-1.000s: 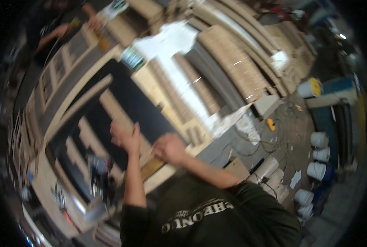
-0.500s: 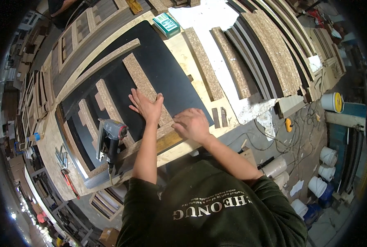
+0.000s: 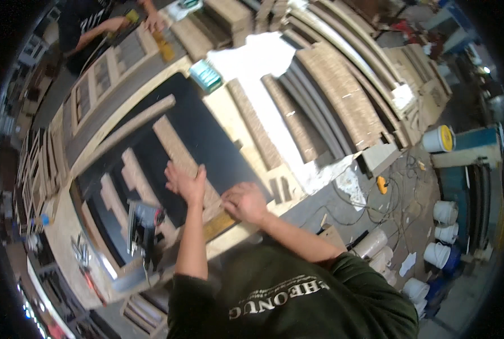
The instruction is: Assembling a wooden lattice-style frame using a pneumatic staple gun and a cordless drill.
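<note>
Resting our left hand (image 3: 187,183), fingers spread and unclenched, on a long brown particleboard strip (image 3: 175,144) left of the frame's centre, we curl our right hand (image 3: 246,202) by the strip's lower end; whether it grips anything, we cannot tell. Beneath lies a flat black panel (image 3: 223,152), a grey-and-black nail gun (image 3: 144,216) at lower left.

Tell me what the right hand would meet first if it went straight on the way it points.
Likely the particleboard strip that the left hand lies over: it runs just left of the right hand. Depth is unclear, so they may already touch. The left hand would be next.
</note>
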A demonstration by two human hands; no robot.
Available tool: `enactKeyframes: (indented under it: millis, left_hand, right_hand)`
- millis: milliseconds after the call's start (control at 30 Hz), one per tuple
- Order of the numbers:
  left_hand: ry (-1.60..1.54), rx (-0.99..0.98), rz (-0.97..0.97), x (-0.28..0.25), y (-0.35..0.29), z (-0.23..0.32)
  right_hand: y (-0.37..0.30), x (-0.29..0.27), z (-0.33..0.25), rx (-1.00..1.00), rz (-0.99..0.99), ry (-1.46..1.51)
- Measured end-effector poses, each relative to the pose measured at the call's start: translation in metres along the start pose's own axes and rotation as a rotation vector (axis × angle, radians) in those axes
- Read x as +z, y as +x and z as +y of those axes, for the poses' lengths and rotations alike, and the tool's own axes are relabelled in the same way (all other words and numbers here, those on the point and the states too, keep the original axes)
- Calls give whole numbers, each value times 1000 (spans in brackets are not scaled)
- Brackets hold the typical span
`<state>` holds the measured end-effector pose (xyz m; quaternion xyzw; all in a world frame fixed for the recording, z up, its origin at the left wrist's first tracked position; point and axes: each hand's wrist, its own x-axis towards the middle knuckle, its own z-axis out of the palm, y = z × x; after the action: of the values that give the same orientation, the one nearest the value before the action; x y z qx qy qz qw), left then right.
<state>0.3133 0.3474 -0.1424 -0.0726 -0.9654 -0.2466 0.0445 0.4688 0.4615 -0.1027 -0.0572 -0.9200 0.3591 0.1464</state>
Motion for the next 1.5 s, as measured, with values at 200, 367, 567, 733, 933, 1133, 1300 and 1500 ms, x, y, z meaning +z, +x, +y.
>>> enactKeyframes:
  millis: [200, 367, 567, 733, 933, 1133, 1300, 1500]
  left_hand:
    - [110, -48, -34, 3, 0, -26]
    - [91, -81, -53, 9, 0, -15]
    - [33, -85, -61, 10, 0, -7]
    - [90, -49, -35, 11, 0, -27]
    - [259, -6, -114, 6, -1, -5]
    - [-42, -13, -14, -1, -4, 2]
    - [-41, -53, -35, -10, -5, 8]
    - [-38, -41, -28, -10, -7, 7]
  right_hand:
    - [1, 16, 3, -52, 25, 76]
    - [-1, 2, 0, 5, -33, 120]
    - [-4, 4, 6, -12, -38, 81]
    - [-6, 12, -1, -61, 14, 77]
    - [-2, 1, 2, 14, 13, 14]
    - [8, -1, -3, 6, 1, 39]
    - [8, 1, -4, 53, -62, 61]
    - [7, -1, -9, 71, -66, 77]
